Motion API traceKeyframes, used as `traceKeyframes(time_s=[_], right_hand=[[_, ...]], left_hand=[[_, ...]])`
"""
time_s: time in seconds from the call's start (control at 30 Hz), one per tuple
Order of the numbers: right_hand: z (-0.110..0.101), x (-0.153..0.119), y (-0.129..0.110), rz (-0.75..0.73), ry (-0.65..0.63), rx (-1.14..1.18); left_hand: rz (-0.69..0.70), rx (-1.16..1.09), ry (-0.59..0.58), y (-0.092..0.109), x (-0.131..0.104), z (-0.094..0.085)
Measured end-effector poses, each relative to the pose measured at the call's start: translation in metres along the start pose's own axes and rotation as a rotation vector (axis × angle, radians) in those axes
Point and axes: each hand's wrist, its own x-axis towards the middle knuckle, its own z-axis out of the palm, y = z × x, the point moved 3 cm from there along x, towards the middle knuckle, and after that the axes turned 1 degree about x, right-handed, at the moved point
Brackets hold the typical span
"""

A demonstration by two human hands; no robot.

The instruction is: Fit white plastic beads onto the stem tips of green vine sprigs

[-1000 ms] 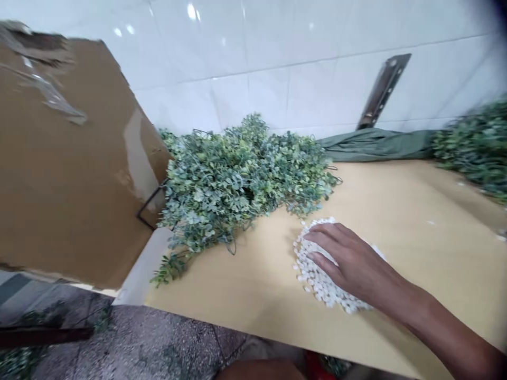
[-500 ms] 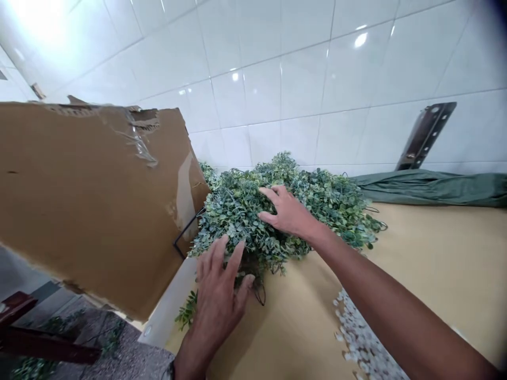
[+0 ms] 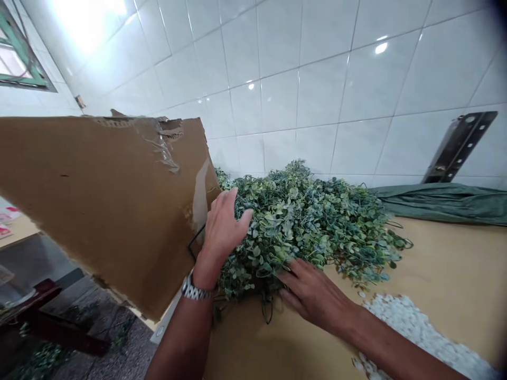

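1. Artificial eucalyptus foliage (image 3: 309, 227) lies heaped on the tan tabletop (image 3: 455, 264), against the white tiled wall (image 3: 317, 79).
2. Our left hand (image 3: 222, 227), watch (image 3: 192, 290) at the wrist, rests on the heap's left edge with fingers spread, gripping nothing.
3. Our right hand (image 3: 312, 295) lies flat at its near edge, fingers extended.
4. Beside it we see white pellets (image 3: 412, 327); a cardboard box (image 3: 99, 200) stands left.

We can read no text, label, brand, number or sign anywhere. The cardboard sheet (image 3: 106, 206) just left of our left hand (image 3: 222, 227) bears only torn tape, and the watch (image 3: 193, 290) on that wrist shows no legible marking.
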Motion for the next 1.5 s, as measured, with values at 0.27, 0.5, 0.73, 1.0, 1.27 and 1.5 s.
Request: traceKeyframes(time_s=[0.27,0.5,0.73,1.0,1.27,1.5], right_hand=[[-0.018,0.018,0.001,0.065,-0.291,0.022],[-0.037,0.000,0.022,0.171,-0.359,0.148],[-0.040,-0.026,0.016,0.190,-0.421,0.135],[-0.066,-0.044,0.014,0.248,-0.108,0.251],[-0.087,0.030,0.010,0.291,0.304,0.117],[-0.058,0.101,0.040,0.525,-0.003,0.122]], left_hand=[[0.051,0.001,-0.195,-0.005,0.101,0.050],[0.270,-0.124,-0.071,0.048,0.068,0.040],[0.878,-0.053,-0.051,0.071,-0.047,0.013],[0.903,-0.036,-0.243,0.041,-0.103,0.033],[0.977,-0.096,-0.229,0.047,-0.110,0.039],[0.978,-0.108,-0.234,0.042,-0.120,0.040]])
